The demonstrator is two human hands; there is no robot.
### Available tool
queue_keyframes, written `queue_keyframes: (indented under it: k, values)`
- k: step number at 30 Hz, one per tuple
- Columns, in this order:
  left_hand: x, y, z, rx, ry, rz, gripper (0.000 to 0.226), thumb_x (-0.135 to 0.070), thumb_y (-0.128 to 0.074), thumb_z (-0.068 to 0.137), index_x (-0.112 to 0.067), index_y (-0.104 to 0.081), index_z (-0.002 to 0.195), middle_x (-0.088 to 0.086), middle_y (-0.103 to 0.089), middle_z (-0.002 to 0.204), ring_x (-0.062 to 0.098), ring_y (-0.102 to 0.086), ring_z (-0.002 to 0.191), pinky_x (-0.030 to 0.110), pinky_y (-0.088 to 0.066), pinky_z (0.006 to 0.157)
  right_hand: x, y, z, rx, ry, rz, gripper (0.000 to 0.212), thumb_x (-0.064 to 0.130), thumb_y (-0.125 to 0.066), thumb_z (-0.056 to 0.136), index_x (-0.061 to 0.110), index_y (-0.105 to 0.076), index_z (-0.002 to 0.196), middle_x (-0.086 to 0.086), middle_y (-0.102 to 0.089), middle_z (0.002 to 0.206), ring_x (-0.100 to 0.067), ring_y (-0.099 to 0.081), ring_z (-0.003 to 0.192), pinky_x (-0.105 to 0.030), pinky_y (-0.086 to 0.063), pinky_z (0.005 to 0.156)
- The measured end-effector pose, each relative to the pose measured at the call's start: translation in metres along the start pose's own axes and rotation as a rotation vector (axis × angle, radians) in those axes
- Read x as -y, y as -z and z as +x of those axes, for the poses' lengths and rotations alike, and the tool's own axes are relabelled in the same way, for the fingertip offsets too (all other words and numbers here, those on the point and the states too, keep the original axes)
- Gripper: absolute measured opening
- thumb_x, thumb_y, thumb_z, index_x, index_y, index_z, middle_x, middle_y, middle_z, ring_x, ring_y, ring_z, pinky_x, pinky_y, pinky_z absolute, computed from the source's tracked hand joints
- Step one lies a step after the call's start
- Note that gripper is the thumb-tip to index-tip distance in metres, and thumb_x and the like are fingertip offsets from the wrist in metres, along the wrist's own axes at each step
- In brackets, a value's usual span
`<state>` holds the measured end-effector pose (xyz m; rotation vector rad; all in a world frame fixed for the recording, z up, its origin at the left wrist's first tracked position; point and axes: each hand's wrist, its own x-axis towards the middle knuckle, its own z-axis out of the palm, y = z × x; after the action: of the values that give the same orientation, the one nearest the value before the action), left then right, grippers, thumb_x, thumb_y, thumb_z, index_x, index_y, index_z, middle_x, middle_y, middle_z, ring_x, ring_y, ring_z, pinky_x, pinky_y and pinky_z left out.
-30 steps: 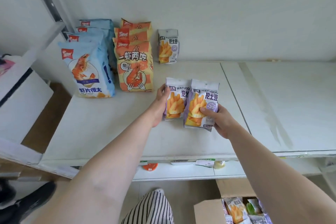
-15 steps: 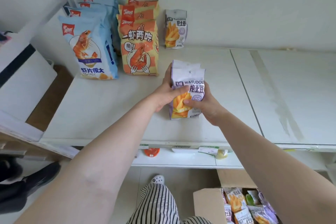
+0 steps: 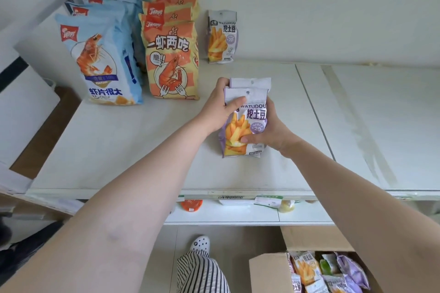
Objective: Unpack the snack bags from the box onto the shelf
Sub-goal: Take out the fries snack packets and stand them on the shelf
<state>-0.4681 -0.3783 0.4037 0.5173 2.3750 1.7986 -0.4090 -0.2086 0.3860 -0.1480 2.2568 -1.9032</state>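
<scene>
Two purple-and-white fry snack bags (image 3: 246, 123) lie stacked one over the other on the white shelf (image 3: 123, 150). My left hand (image 3: 217, 108) grips their upper left edge, thumb across the front bag. My right hand (image 3: 271, 129) holds their right side and lower part. One more fry bag (image 3: 222, 37) leans upright against the back wall. The open cardboard box (image 3: 266, 273) sits on the floor at the lower right, with several fry bags (image 3: 307, 269) inside.
A row of blue shrimp-chip bags (image 3: 102, 59) and a row of orange shrimp bags (image 3: 172, 59) stand at the shelf's back left. A lower shelf (image 3: 238, 214) holds small items. My striped trouser leg and shoe (image 3: 201, 242) are below.
The two fry bags, held side by side one second ago, have been brought together into one stack between both hands. The view has shifted slightly downward.
</scene>
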Motion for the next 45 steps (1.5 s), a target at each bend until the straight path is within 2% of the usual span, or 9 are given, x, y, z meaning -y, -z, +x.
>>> queue_keyframes:
  k: [4, 8, 15, 22, 26, 30, 36, 41, 45]
  values:
    - [-0.009, -0.004, 0.008, -0.08, -0.085, 0.018, 0.034, -0.025, -0.06, 0.093, -0.016, -0.039, 0.118, 0.0, -0.057, 0.114, 0.012, -0.058, 0.103, 0.018, -0.045, 0.086, 0.001, 0.004, 0.01, -0.072, 0.082, 0.0, 0.126, -0.022, -0.082, 0.056, 0.016, -0.008, 0.151, -0.01, -0.04, 0.148, -0.005, -0.06, 0.115, -0.024, -0.054, 0.082]
    - [-0.027, 0.008, 0.029, 0.014, -0.177, 0.155, 0.052, -0.024, -0.06, 0.094, -0.011, -0.031, 0.135, -0.011, -0.05, 0.112, -0.01, -0.05, 0.098, 0.004, -0.039, 0.081, -0.005, 0.024, 0.035, -0.169, 0.164, -0.088, 0.125, -0.014, -0.087, 0.055, 0.016, -0.013, 0.151, -0.003, -0.046, 0.144, -0.009, -0.059, 0.12, -0.026, -0.054, 0.086]
    - [-0.013, 0.038, 0.058, 0.09, -0.305, 0.566, 0.05, -0.039, -0.08, 0.073, -0.011, -0.06, 0.11, 0.004, -0.058, 0.109, 0.019, -0.058, 0.1, 0.039, -0.047, 0.092, -0.038, 0.027, 0.051, -0.018, 0.165, -0.116, 0.128, -0.006, -0.088, 0.058, 0.021, -0.005, 0.151, -0.005, -0.038, 0.148, -0.005, -0.053, 0.126, -0.015, -0.049, 0.087]
    - [-0.043, 0.062, 0.095, 0.243, -0.331, 0.902, 0.042, -0.029, -0.08, 0.075, -0.015, -0.056, 0.107, -0.008, -0.057, 0.093, -0.004, -0.046, 0.071, 0.005, -0.033, 0.058, -0.035, 0.02, 0.09, -0.114, 0.208, -0.168, 0.113, 0.0, -0.09, 0.06, 0.03, -0.022, 0.145, 0.007, -0.051, 0.138, 0.006, -0.057, 0.113, -0.018, -0.051, 0.09]
    - [-0.051, 0.066, 0.132, 0.246, -0.341, 1.129, 0.033, -0.032, -0.076, 0.079, -0.019, -0.05, 0.094, -0.015, -0.042, 0.073, 0.004, -0.039, 0.064, 0.016, -0.026, 0.051, -0.032, 0.021, 0.125, -0.172, 0.197, -0.187, 0.113, 0.007, -0.092, 0.059, 0.029, -0.023, 0.146, 0.01, -0.053, 0.136, 0.004, -0.056, 0.116, -0.033, -0.048, 0.102]
    - [-0.05, 0.069, 0.163, 0.155, -0.31, 1.336, 0.035, -0.039, -0.069, 0.083, -0.016, -0.05, 0.102, -0.004, -0.045, 0.081, 0.019, -0.045, 0.084, 0.03, -0.028, 0.059, -0.027, 0.02, 0.163, -0.191, 0.217, -0.182, 0.112, 0.001, -0.088, 0.065, 0.02, -0.018, 0.15, 0.007, -0.049, 0.139, 0.019, -0.056, 0.098, -0.011, -0.048, 0.089]
    - [-0.044, 0.079, 0.195, 0.063, -0.244, 1.432, 0.051, -0.042, -0.067, 0.085, -0.012, -0.048, 0.121, 0.01, -0.058, 0.11, 0.031, -0.054, 0.101, 0.035, -0.038, 0.068, -0.022, 0.023, 0.217, -0.197, 0.233, -0.251, 0.115, 0.003, -0.087, 0.068, 0.014, -0.01, 0.152, 0.002, -0.044, 0.148, -0.012, -0.05, 0.125, -0.037, -0.041, 0.108]
    - [-0.047, 0.082, 0.212, 0.316, -0.097, 1.493, 0.106, -0.06, -0.077, 0.063, -0.015, -0.028, 0.145, 0.009, -0.05, 0.135, 0.029, -0.049, 0.117, 0.034, -0.043, 0.09, -0.025, 0.024, 0.24, -0.196, 0.24, -0.272, 0.115, 0.001, -0.082, 0.074, 0.01, 0.001, 0.153, 0.009, -0.041, 0.141, -0.006, -0.045, 0.119, -0.013, -0.042, 0.091]
    - [-0.043, 0.082, 0.22, 0.366, -0.104, 1.731, 0.131, -0.062, -0.086, 0.044, -0.017, -0.017, 0.146, 0.013, -0.053, 0.127, 0.034, -0.055, 0.11, 0.044, -0.047, 0.092, -0.03, 0.021, 0.242, -0.141, 0.224, -0.277, 0.133, 0.001, -0.082, 0.072, 0.007, 0.027, 0.148, 0.007, -0.018, 0.159, -0.008, -0.032, 0.138, -0.001, -0.033, 0.092]
